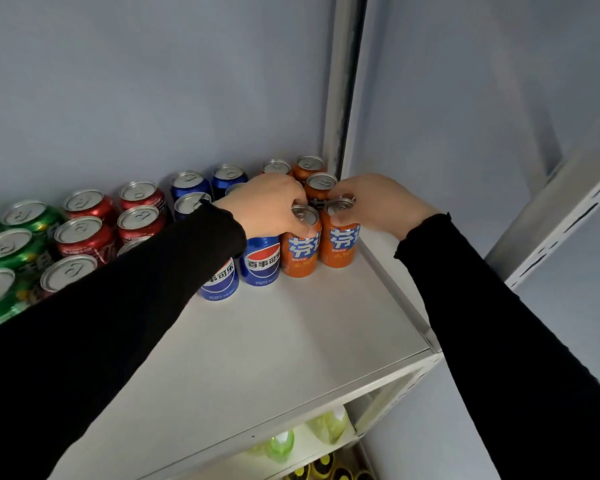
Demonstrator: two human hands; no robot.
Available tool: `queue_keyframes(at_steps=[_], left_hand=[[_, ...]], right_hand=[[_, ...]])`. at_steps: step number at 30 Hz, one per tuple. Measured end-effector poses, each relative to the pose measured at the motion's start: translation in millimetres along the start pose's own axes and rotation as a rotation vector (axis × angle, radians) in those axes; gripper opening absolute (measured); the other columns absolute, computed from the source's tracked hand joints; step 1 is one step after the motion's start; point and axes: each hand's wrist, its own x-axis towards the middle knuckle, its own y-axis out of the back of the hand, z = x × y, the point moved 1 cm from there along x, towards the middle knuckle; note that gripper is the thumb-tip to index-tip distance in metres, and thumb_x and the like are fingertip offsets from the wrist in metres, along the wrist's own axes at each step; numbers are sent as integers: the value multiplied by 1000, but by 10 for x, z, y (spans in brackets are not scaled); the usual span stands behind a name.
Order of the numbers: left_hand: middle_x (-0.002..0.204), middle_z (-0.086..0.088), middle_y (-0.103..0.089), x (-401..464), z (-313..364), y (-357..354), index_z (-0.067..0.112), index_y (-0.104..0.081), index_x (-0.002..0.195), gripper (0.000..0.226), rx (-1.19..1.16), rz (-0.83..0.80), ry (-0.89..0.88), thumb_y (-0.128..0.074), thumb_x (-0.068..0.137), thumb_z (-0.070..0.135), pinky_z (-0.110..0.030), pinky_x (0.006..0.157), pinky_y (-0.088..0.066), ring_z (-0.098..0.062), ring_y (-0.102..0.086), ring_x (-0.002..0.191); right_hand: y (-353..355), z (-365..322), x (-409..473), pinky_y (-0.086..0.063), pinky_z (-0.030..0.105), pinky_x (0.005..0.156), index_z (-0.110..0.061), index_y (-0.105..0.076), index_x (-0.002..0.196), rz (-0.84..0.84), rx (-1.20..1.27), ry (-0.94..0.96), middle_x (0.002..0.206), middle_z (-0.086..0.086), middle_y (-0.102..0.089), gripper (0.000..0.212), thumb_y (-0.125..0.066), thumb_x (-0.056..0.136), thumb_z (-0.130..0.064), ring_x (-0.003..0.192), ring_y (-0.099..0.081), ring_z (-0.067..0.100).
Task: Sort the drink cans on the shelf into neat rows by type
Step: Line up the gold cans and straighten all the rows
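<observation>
Hands are both gripping orange cans from the top: my left hand [274, 199] is curling over the left orange can [300, 244], my right hand [378, 199] over the right orange can [338, 239]. They're sitting side by side near the shelf's [291, 341] right end, just beside the blue cans [260, 259].

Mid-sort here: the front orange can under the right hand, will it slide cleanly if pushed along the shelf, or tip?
The orange can stands upright on the smooth white shelf, so it will likely slide. The right hand grips it at the rim; a push that high could tip it. Its tab looks unopened, so probably full and fairly heavy.
</observation>
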Motion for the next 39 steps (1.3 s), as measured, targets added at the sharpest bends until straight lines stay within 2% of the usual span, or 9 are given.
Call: queue_keyframes(at_steps=[4, 8, 11, 16, 20, 25, 29, 34, 39], left_hand=[[95, 4, -67, -14, -12, 27, 20, -72, 102, 45, -28, -36, 19, -65, 84, 61, -31, 69, -49, -16, -61, 86], [118, -6, -62, 100, -182, 223, 18, -67, 121, 43, -58, 157, 118, -64, 92, 49, -36, 85, -46, -23, -58, 104], [125, -10, -59, 248, -269, 233, 16, -60, 132, 47, 37, 95, 169, -62, 95, 44, -34, 86, -42, -27, -55, 112], [96, -6, -66, 404, -271, 56, 16, -67, 97, 36, 73, -19, 182, -59, 93, 51, -36, 73, -42, -23, -58, 88], [80, 2, -51, 408, -308, 36, 15, -64, 99, 36, 61, 8, 205, -60, 94, 50, -32, 71, -35, -19, -51, 83], [107, -10, -66, 426, -317, 76, 10, -69, 114, 47, 35, -5, 212, -59, 94, 52, -35, 78, -43, -22, -56, 93], [113, -5, -63, 501, -514, 203, 14, -67, 118, 36, -83, 261, 282, -63, 94, 41, -32, 82, -40, -25, -58, 107], [149, -10, -49, 721, -620, 151, 14, -50, 146, 56, 22, 20, 303, -56, 99, 43, -38, 109, -35, -29, -45, 135], [120, -12, -66, 853, -698, 25, 11, -68, 119, 36, 91, 0, 259, -56, 99, 38, -33, 85, -41, -30, -60, 112]], right_hand=[[54, 6, -6, -44, 29, 82, -20, -61, 134, -25, 18, 20, 126, 5, -65, 48, -70, 89, -31, 108, -61, 23], [205, -26, 128, -46, 34, 85, -10, -64, 125, 165, 79, -31, 118, 11, -65, 40, -67, 92, -32, 107, -61, 28], [226, -29, 369, -43, 30, 78, -6, -66, 121, 149, 65, -87, 117, 12, -66, 40, -65, 93, -35, 106, -62, 28], [-47, 38, 644, -39, 27, 64, -12, -70, 105, 75, 44, -111, 94, 6, -67, 39, -72, 84, -45, 90, -65, 24], [-129, 65, 670, -43, 30, 78, -12, -67, 118, 111, 27, -90, 111, 8, -68, 40, -73, 86, -36, 101, -63, 25], [-61, 87, 722, -43, 29, 78, -10, -66, 119, 61, 12, -75, 113, 9, -68, 41, -73, 87, -36, 99, -63, 25], [95, 58, 862, -40, 29, 80, -10, -61, 125, 218, 98, -116, 120, 9, -63, 38, -62, 95, -34, 108, -59, 25], [97, -73, 1125, -42, 33, 100, -11, -55, 137, 157, 46, -123, 139, 11, -57, 43, -59, 98, -29, 126, -54, 28], [-22, -73, 1291, -43, 31, 82, -9, -65, 126, 94, -7, -102, 124, 11, -65, 38, -61, 97, -33, 111, -62, 27]])
